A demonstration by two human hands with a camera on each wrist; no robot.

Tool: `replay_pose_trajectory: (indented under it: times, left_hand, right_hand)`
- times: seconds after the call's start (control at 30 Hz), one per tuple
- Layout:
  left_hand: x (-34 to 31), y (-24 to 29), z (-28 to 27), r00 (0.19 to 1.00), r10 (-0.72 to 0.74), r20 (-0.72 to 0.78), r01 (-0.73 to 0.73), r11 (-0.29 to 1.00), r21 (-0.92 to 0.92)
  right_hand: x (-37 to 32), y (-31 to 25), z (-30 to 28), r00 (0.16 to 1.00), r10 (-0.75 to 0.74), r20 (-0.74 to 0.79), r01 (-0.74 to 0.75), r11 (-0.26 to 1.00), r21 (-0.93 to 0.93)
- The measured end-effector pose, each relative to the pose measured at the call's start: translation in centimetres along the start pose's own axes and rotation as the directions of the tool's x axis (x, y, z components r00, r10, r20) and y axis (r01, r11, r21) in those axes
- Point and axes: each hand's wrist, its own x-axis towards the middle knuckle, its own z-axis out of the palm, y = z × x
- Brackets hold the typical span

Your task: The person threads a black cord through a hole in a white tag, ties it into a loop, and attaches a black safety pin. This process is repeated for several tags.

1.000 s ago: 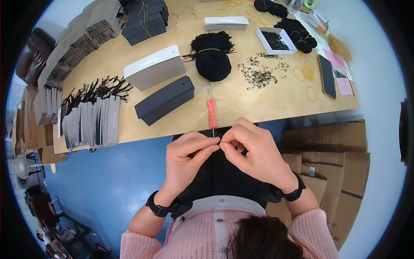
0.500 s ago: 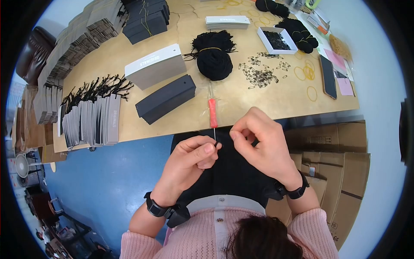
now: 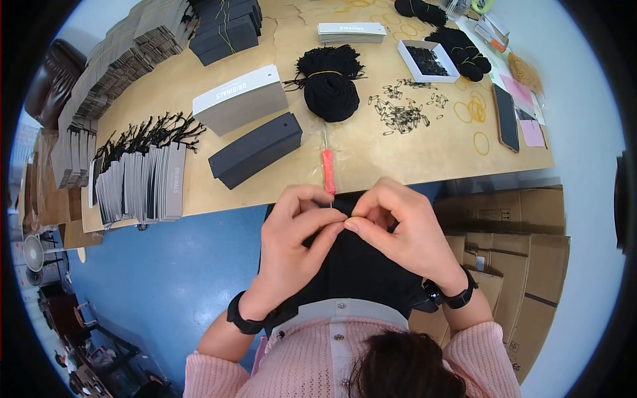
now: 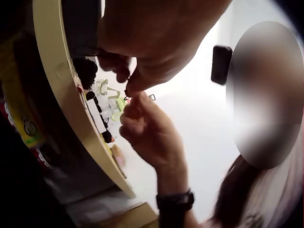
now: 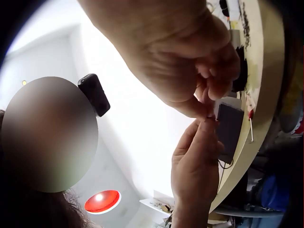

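Observation:
Both hands meet over the lap, just off the table's front edge. My left hand (image 3: 295,229) pinches a thin black cord (image 5: 227,166) between thumb and forefinger; a loop of it shows beside the hand in the right wrist view. Thumb and forefinger of my right hand (image 3: 401,219) pinch at the same spot, against the left fingertips. The fingertips hide most of what is between them. Just beyond the hands, a red-handled tool (image 3: 328,171) with a thin metal shaft lies at the table's edge.
On the table (image 3: 411,156) lie a bundle of black cords (image 3: 332,96), scattered small safety pins (image 3: 401,118), a white box (image 3: 428,61) of dark small pieces and a phone (image 3: 504,118). Stacks of dark cards (image 3: 255,151) and white-topped cards (image 3: 240,99) stand left. Corded tags (image 3: 142,186) sit further left.
Half a second ago the right hand had drawn away from the left, with a small dark bit showing at the left fingertips. Now the right hand is back and the fingertips meet again.

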Motion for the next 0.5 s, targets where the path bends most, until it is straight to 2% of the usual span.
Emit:
replay_pose_trajectory:
  times: [0.03, 0.07, 0.1, 0.17, 0.2, 0.27, 0.3, 0.37, 0.4, 0.47, 0.5]
  left_hand:
    - [-0.1, -0.5, 0.0, 0.989, -0.136, 0.061, 0.148, 0.951, -0.271]
    - [-0.1, -0.8, -0.1, 0.956, -0.248, 0.155, 0.292, 0.809, -0.510]
    - [-0.1, -0.5, -0.3, 0.956, -0.249, 0.154, 0.293, 0.809, -0.509]
    - [-0.1, 0.3, -0.8, 0.784, -0.465, 0.412, 0.594, 0.370, -0.714]
    - [-0.1, 0.1, -0.9, 0.784, -0.465, 0.412, 0.595, 0.371, -0.713]
    - [-0.2, -0.4, -1.1, 0.755, -0.453, 0.475, 0.623, 0.268, -0.735]
    - [-0.2, -0.5, -1.2, 0.754, -0.454, 0.476, 0.624, 0.268, -0.734]
    - [0.0, -0.3, -1.5, 0.700, -0.467, 0.540, 0.691, 0.253, -0.677]
    - [0.1, -0.3, -1.7, 0.699, -0.469, 0.540, 0.692, 0.252, -0.677]
    - [0.2, -0.4, -1.9, 0.664, -0.441, 0.603, 0.741, 0.280, -0.611]
    - [0.2, -0.4, -1.9, 0.665, -0.440, 0.604, 0.740, 0.281, -0.611]
  right_hand:
    - [0.1, -0.3, -0.1, 0.996, -0.067, -0.055, 0.065, 0.997, -0.032]
    - [0.1, -0.5, -0.2, 0.985, -0.135, -0.107, 0.128, 0.990, -0.067]
    - [0.1, 0.0, -0.1, 0.985, -0.135, -0.106, 0.128, 0.990, -0.066]
    - [0.0, 1.2, 0.2, 0.963, -0.265, -0.055, 0.256, 0.958, -0.130]
    - [-0.1, 1.1, 0.2, 0.963, -0.265, -0.055, 0.256, 0.958, -0.129]
    - [-0.3, 0.8, 0.0, 0.966, -0.260, 0.002, 0.258, 0.957, -0.136]
    - [-0.3, 0.6, -0.1, 0.966, -0.259, 0.002, 0.257, 0.957, -0.135]
    - [0.1, 0.3, -0.2, 0.891, -0.448, -0.080, 0.405, 0.861, -0.306]
    - [0.4, 0.4, -0.2, 0.891, -0.447, -0.080, 0.405, 0.862, -0.305]
    - [0.8, 0.5, -0.3, 0.812, -0.583, 0.027, 0.545, 0.741, -0.392]
    - [0.8, 0.5, -0.4, 0.812, -0.583, 0.026, 0.544, 0.741, -0.394]
